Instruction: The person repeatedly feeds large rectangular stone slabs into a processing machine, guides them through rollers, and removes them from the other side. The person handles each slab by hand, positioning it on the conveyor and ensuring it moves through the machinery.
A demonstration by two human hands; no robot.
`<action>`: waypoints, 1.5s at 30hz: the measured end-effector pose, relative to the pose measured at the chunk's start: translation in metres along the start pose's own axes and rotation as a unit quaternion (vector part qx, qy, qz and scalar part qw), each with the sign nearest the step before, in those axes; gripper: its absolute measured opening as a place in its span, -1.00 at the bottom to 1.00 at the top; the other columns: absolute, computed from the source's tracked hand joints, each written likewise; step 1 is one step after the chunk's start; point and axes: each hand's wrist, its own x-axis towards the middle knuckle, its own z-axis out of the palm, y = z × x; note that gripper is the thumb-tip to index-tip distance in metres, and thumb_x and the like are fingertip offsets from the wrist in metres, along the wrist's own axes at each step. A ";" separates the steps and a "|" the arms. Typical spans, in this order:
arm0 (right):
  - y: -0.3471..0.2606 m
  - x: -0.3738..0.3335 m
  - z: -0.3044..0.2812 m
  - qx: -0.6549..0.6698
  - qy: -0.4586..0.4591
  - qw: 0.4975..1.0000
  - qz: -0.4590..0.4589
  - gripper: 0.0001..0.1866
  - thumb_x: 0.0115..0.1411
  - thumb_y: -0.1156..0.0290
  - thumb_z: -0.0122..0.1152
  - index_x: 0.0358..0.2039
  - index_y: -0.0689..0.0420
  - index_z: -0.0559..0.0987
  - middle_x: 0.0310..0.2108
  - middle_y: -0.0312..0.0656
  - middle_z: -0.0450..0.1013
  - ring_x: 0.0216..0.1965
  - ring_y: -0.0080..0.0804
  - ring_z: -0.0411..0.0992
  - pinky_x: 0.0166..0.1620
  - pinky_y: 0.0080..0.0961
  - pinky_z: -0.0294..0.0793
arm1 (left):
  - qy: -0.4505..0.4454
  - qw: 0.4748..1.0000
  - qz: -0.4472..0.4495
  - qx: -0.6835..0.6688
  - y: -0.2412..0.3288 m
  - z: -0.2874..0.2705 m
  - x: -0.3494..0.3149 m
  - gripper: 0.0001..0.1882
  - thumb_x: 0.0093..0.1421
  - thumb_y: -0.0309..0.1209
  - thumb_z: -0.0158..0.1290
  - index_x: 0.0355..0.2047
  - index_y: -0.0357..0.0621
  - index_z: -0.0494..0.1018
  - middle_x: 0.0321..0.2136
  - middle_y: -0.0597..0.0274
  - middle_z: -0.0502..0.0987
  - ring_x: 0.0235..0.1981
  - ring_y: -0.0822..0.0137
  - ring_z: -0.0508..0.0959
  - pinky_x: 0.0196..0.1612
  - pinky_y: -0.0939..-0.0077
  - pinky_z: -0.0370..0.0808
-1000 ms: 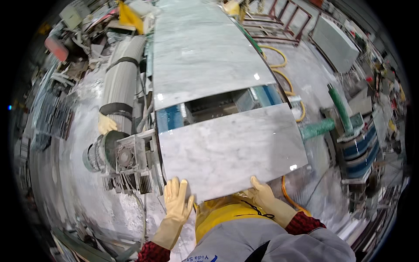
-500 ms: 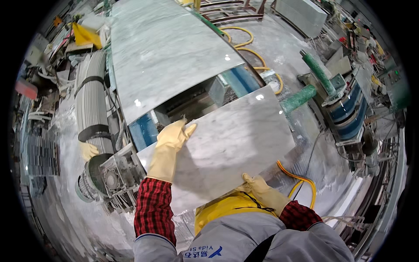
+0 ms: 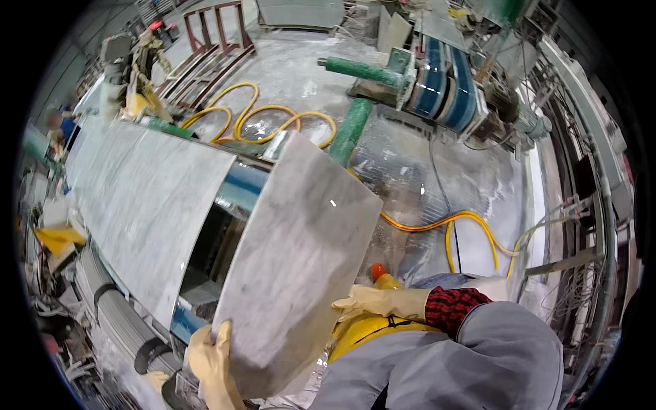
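Note:
A pale grey-white polished stone slab (image 3: 301,253) lies slanted before me, partly over a conveyor with blue belts (image 3: 242,186). My left hand (image 3: 210,359), in a cream rubber glove, is closed on the slab's left edge near its close corner, thumb on top and the other fingers mostly hidden. At the slab's near right edge is my right hand (image 3: 369,303), also gloved, its fingertips against the edge; its grip underneath is hidden. A larger slab (image 3: 150,198) rests on the conveyor to the left, with a dark gap between the two.
Green rollers (image 3: 352,131) stand beyond the slab, near another blue-belted machine (image 3: 444,85). A yellow hose (image 3: 287,121) loops over the wet floor, and another hose (image 3: 471,215) lies at right. A grey ribbed duct (image 3: 119,311) runs along the conveyor's left side. A metal rack (image 3: 212,55) stands far left.
The view has swung to the right. The near slab has turned relative to the conveyor, and the gap between the slabs appears at a steeper slant. Both hands have stayed at its edges.

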 end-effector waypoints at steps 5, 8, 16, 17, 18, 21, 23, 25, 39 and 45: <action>0.011 -0.014 -0.067 0.350 0.098 0.911 0.193 -0.64 0.34 0.30 0.37 0.06 0.22 0.65 -0.05 -0.02 0.66 -0.12 -0.25 0.63 -0.04 -0.31 0.57 | 0.048 0.999 0.015 -0.017 0.055 -0.004 0.023 -0.54 0.26 -0.09 0.37 -0.29 -0.36 0.68 -0.47 -0.09 0.63 -0.45 0.02 0.59 -0.29 0.20 0.49; 0.010 -0.022 -0.135 0.454 0.251 0.817 0.251 -0.61 0.34 0.48 0.30 0.17 0.22 0.57 -0.17 -0.14 0.66 -0.17 -0.24 0.60 -0.09 -0.36 0.55 | 0.064 0.981 -0.014 -0.185 0.092 0.037 0.046 -0.56 0.30 -0.09 0.34 -0.36 -0.33 0.64 -0.56 0.15 0.53 -0.48 0.28 0.47 -0.31 0.34 0.42; 0.093 -0.117 -0.345 0.471 0.517 0.698 0.155 -0.55 0.39 0.32 0.35 0.19 0.30 0.58 0.04 -0.14 0.63 -0.01 -0.36 0.59 0.07 -0.38 0.58 | -0.006 0.934 0.044 -0.355 0.261 0.205 0.134 -0.47 0.49 -0.05 0.19 -0.49 -0.24 0.52 -0.54 0.46 0.44 -0.50 0.51 0.27 -0.41 0.48 0.24; 0.097 -0.136 -0.371 0.478 0.528 0.679 0.175 -0.56 0.40 0.33 0.33 0.19 0.31 0.58 0.03 -0.12 0.63 0.01 -0.36 0.58 0.09 -0.37 0.58 | -0.039 0.906 0.037 -0.419 0.297 0.228 0.135 -0.46 0.51 -0.03 0.16 -0.34 -0.36 0.63 -0.46 0.31 0.59 -0.42 0.42 0.44 -0.32 0.45 0.40; 0.098 -0.157 -0.397 0.483 0.541 0.660 0.196 -0.57 0.42 0.34 0.32 0.19 0.31 0.58 0.03 -0.10 0.63 0.03 -0.36 0.58 0.10 -0.36 0.58 | -0.067 0.915 0.016 -0.396 0.354 0.231 0.128 -0.42 0.51 0.02 0.12 -0.29 -0.37 0.63 -0.44 0.27 0.59 -0.41 0.39 0.43 -0.30 0.42 0.41; 0.137 -0.215 -0.443 0.472 0.590 0.614 0.227 -0.51 0.37 0.28 0.37 0.19 0.30 0.56 0.01 -0.09 0.62 0.01 -0.32 0.59 0.05 -0.33 0.60 | -0.158 0.893 -0.030 -0.420 0.440 0.281 0.123 -0.36 0.50 0.12 0.05 -0.18 -0.36 0.66 -0.40 0.19 0.62 -0.39 0.35 0.45 -0.25 0.35 0.44; 0.168 -0.248 -0.457 0.460 0.611 0.568 0.305 -0.51 0.37 0.30 0.38 0.21 0.26 0.54 -0.01 -0.12 0.62 -0.04 -0.33 0.60 0.02 -0.34 0.60 | -0.186 0.896 -0.049 -0.401 0.475 0.327 0.121 -0.29 0.49 0.18 0.00 -0.08 -0.36 0.67 -0.30 0.15 0.67 -0.35 0.33 0.51 -0.18 0.34 0.49; 0.199 -0.283 -0.451 0.449 0.616 0.551 0.341 -0.36 0.30 0.20 0.44 0.26 0.30 0.51 0.11 0.00 0.57 0.12 -0.21 0.53 0.15 -0.23 0.52 | -0.216 0.893 -0.068 -0.388 0.497 0.359 0.111 -0.28 0.49 0.19 -0.02 0.01 -0.37 0.66 -0.22 0.11 0.69 -0.26 0.28 0.57 -0.09 0.33 0.51; 0.281 -0.374 -0.417 -0.133 0.542 0.772 0.304 -0.19 0.07 0.92 0.00 0.33 0.06 0.55 0.30 -0.05 0.53 0.32 -0.02 0.45 0.45 -0.20 0.35 | -0.435 0.878 -0.002 -0.200 0.615 0.409 0.157 -0.33 0.47 0.16 -0.13 0.10 -0.16 0.65 -0.09 0.03 0.70 -0.06 0.13 0.65 0.09 0.23 0.49; 0.260 -0.361 -0.457 -0.120 0.487 0.747 0.435 -0.24 0.20 0.87 -0.13 0.40 0.15 0.47 0.29 0.08 0.51 0.29 0.10 0.47 0.37 -0.18 0.45 | -0.430 0.888 0.110 -0.121 0.648 0.428 0.192 -0.24 0.45 0.28 -0.22 0.10 -0.14 0.62 -0.09 -0.05 0.69 -0.02 0.03 0.66 0.10 0.16 0.50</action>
